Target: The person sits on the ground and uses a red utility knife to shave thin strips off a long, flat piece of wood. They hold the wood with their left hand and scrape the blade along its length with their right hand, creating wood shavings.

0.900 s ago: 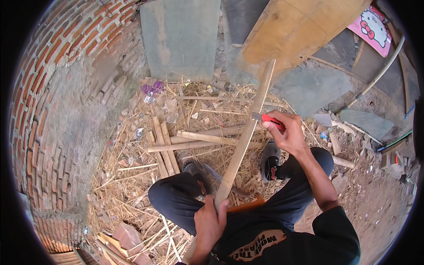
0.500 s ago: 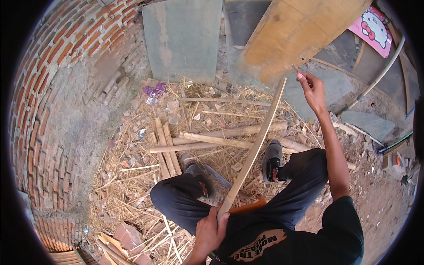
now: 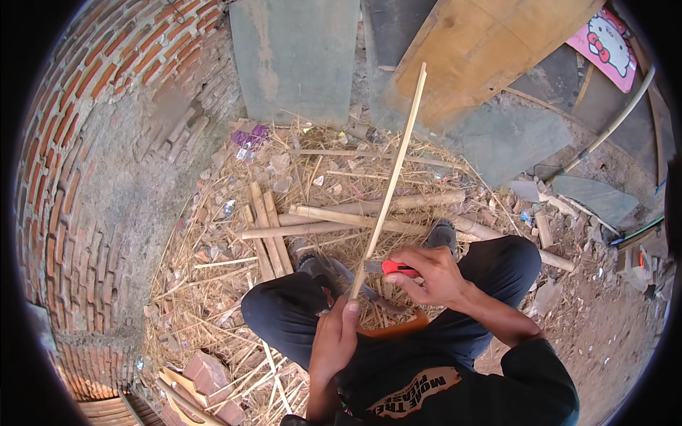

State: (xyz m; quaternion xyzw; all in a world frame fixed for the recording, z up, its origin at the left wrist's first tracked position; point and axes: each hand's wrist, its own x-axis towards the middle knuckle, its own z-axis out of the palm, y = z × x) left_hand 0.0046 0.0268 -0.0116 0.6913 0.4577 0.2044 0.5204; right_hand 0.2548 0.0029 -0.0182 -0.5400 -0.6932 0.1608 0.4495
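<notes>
My left hand [image 3: 334, 337] is closed around the lower end of a long, thin bamboo strip [image 3: 393, 181], which slants up and away from me. My right hand [image 3: 439, 282] grips a red-handled utility knife [image 3: 400, 268]. The knife's blade lies across the strip, a little above my left fingers, and appears to touch it. Between my knees an orange object [image 3: 398, 329] is partly hidden by my clothing, with a curved grey piece beside it.
Bamboo poles [image 3: 419, 202] and short split pieces [image 3: 268, 231] lie on straw and rubble past my feet. A brick wall [image 3: 106, 177] stands on the left. Grey panels [image 3: 295, 64] and a brown board [image 3: 490, 57] lean at the back. Brick chunks [image 3: 209, 376] sit at lower left.
My right hand has come down and inward with the knife, from near the brown board to the strip's lower part. The strip has turned edge-on and its far end has swung left and farther away.
</notes>
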